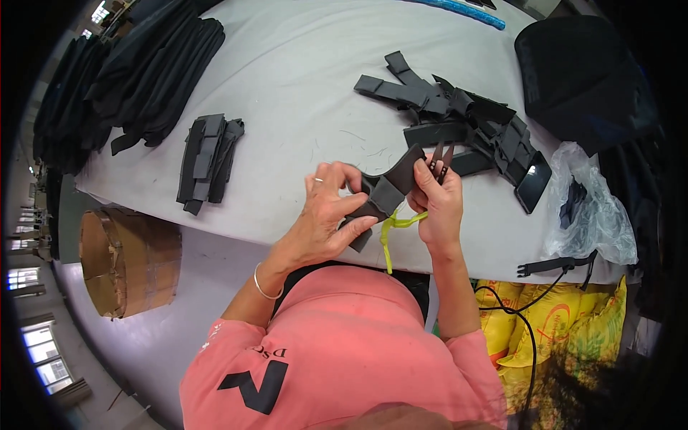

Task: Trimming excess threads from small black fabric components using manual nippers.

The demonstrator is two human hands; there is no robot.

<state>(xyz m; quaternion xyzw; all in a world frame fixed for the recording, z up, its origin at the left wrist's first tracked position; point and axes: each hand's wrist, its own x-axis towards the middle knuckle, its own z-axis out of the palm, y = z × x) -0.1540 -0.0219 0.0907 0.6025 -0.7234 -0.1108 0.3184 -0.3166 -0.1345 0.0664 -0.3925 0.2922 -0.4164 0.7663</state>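
Observation:
A black fabric strap piece (387, 195), with a wider folded section in its middle, is stretched between my hands above the table's near edge. My left hand (326, 213) pinches its lower left part between thumb and fingers. My right hand (441, 204) grips its upper right end with the thumb on top. Dark thread snips (440, 161) also sit in that hand, their blades pointing away from me. From beneath the right hand hangs a yellow-green ribbon (388, 236); where it is fastened is hidden. Just beyond lies a loose heap of similar black strap pieces (466, 107).
A neat stack of strap pieces (206, 161) lies left on the white-covered table (287, 93). Folded black goods (154, 79) are piled far left. At right are a phone (534, 183), a clear plastic bag (591, 208) and a black strap with buckle (552, 266). A cardboard drum (129, 261) stands below left.

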